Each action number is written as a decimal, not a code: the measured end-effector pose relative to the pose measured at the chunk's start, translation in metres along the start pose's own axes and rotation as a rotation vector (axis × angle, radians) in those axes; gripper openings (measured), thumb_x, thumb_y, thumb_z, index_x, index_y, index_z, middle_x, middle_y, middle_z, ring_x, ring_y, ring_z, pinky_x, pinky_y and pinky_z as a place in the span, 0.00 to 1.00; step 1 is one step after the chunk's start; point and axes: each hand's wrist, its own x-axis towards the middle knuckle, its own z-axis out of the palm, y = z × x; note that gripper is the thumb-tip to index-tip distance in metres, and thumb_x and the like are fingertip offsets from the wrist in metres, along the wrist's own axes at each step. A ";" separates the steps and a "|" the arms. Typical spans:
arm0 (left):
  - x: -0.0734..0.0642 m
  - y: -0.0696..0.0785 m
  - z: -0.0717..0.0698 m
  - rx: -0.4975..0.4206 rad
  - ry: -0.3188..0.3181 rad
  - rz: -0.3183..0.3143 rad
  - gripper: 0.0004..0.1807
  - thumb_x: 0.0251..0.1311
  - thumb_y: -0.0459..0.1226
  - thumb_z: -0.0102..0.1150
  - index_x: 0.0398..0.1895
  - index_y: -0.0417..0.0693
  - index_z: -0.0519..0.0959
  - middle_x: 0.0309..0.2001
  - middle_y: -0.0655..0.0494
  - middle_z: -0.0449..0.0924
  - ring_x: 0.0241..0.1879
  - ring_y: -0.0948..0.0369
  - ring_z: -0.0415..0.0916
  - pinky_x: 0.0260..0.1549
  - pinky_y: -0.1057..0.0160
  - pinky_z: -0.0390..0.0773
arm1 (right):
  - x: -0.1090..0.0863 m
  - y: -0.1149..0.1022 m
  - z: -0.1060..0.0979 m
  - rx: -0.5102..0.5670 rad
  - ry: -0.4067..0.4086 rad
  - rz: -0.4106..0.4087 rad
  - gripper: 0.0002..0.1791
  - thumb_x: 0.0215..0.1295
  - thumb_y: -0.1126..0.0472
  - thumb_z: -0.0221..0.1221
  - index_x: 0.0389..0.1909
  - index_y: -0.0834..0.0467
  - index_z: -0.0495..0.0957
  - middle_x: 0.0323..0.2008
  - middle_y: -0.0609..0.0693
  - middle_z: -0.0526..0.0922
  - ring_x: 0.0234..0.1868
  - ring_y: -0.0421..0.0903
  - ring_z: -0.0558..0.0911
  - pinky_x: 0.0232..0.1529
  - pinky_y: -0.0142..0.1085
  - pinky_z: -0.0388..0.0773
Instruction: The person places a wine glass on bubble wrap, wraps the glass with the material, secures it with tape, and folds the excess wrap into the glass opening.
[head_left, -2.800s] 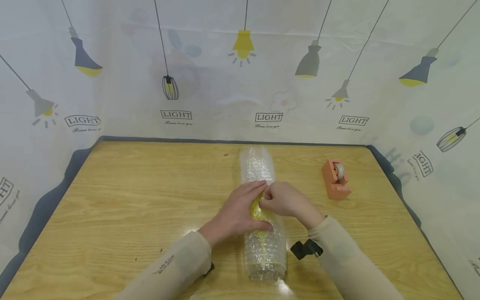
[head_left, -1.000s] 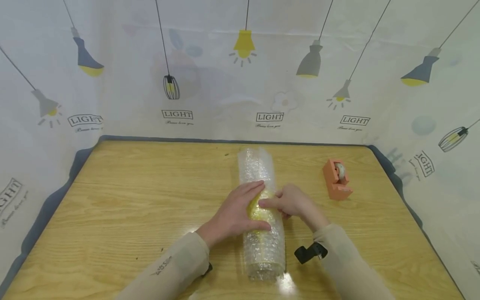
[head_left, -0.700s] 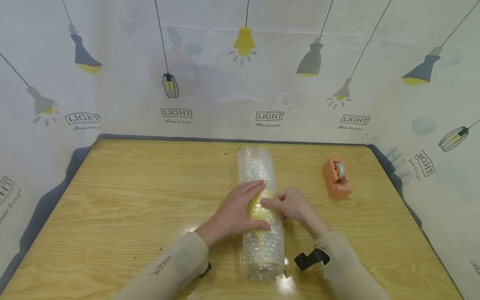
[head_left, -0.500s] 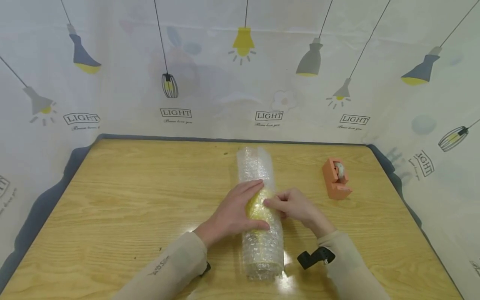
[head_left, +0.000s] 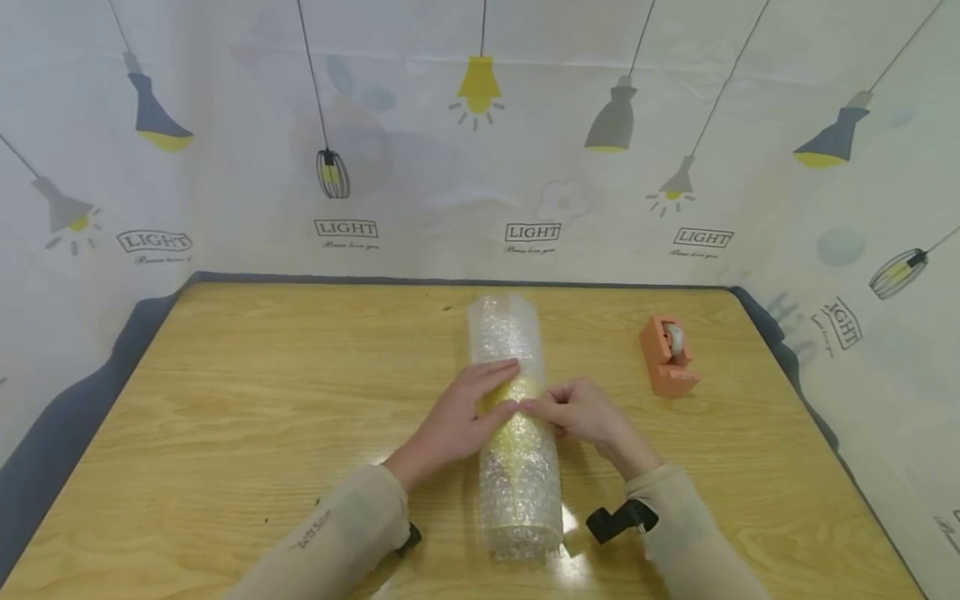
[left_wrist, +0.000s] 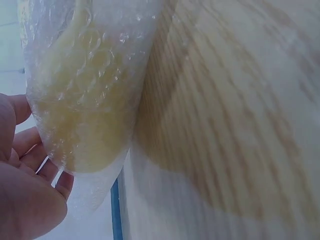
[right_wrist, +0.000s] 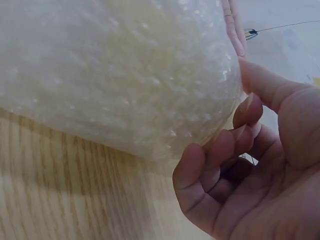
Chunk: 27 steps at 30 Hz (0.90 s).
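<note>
A long roll of bubble wrap [head_left: 521,500] lies lengthwise on the wooden table, pointing away from me. Through the clear layers shows a yellow item [left_wrist: 92,127] with a broad rounded part that narrows to a thin stem. My left hand [head_left: 461,417] rests on the roll's upper left side, fingers extended across it and thumb on top. From the other side, my right hand [head_left: 592,417] holds the roll's edge. Its thumb presses on top, tip close to the left thumb, while the other fingers curl at the side, as the right wrist view shows.
An orange tape dispenser [head_left: 667,358] with a roll of tape stands toward the back right of the wooden table [head_left: 247,400]. A pale curtain [head_left: 420,167] printed with lamps hangs behind the table and along both sides.
My left thumb has moved forward along the roll to meet the right thumb. The right hand has shifted from the top of the roll to its right side, and its thumb has come back inward.
</note>
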 end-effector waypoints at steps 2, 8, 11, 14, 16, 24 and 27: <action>0.000 0.000 0.001 -0.011 0.010 -0.001 0.30 0.75 0.45 0.57 0.76 0.48 0.69 0.77 0.55 0.64 0.77 0.53 0.59 0.77 0.46 0.59 | 0.000 0.001 0.001 0.008 0.008 -0.007 0.28 0.69 0.50 0.67 0.12 0.52 0.67 0.12 0.41 0.66 0.20 0.41 0.67 0.22 0.30 0.64; 0.000 -0.001 0.000 -0.033 0.086 -0.047 0.31 0.68 0.44 0.66 0.72 0.47 0.73 0.75 0.56 0.68 0.75 0.53 0.63 0.76 0.47 0.61 | 0.000 0.003 0.004 0.017 0.044 0.000 0.26 0.68 0.51 0.68 0.13 0.52 0.69 0.13 0.42 0.67 0.20 0.41 0.67 0.22 0.29 0.63; 0.000 -0.002 0.001 -0.053 0.153 -0.120 0.37 0.62 0.46 0.72 0.72 0.47 0.72 0.75 0.54 0.68 0.74 0.52 0.63 0.75 0.46 0.62 | -0.001 0.001 0.005 0.012 0.075 0.024 0.22 0.67 0.51 0.69 0.18 0.55 0.73 0.18 0.44 0.72 0.23 0.43 0.71 0.24 0.31 0.69; 0.000 -0.001 0.001 -0.090 0.211 -0.238 0.46 0.54 0.49 0.78 0.74 0.46 0.68 0.73 0.51 0.67 0.71 0.50 0.65 0.71 0.45 0.69 | -0.002 -0.002 0.006 0.001 0.109 0.072 0.20 0.65 0.50 0.71 0.34 0.63 0.77 0.30 0.52 0.79 0.31 0.47 0.77 0.31 0.36 0.79; 0.000 0.001 -0.001 -0.113 0.224 -0.338 0.52 0.50 0.53 0.80 0.75 0.45 0.64 0.71 0.49 0.66 0.67 0.49 0.68 0.66 0.46 0.74 | -0.003 -0.004 0.007 -0.004 0.115 0.104 0.28 0.64 0.48 0.71 0.48 0.68 0.75 0.42 0.60 0.82 0.40 0.52 0.81 0.39 0.41 0.84; 0.003 0.004 -0.010 -0.120 0.055 -0.620 0.60 0.51 0.64 0.74 0.76 0.37 0.61 0.68 0.39 0.73 0.65 0.43 0.73 0.63 0.45 0.78 | 0.003 0.002 0.006 0.043 0.029 0.118 0.39 0.70 0.50 0.67 0.65 0.77 0.67 0.56 0.70 0.81 0.48 0.54 0.85 0.46 0.45 0.87; 0.003 0.003 -0.012 -0.105 -0.006 -0.649 0.57 0.54 0.65 0.71 0.74 0.34 0.65 0.64 0.38 0.76 0.63 0.43 0.76 0.61 0.45 0.80 | 0.004 0.002 0.006 0.060 0.003 0.110 0.35 0.71 0.50 0.65 0.63 0.76 0.71 0.51 0.65 0.84 0.42 0.49 0.85 0.43 0.42 0.87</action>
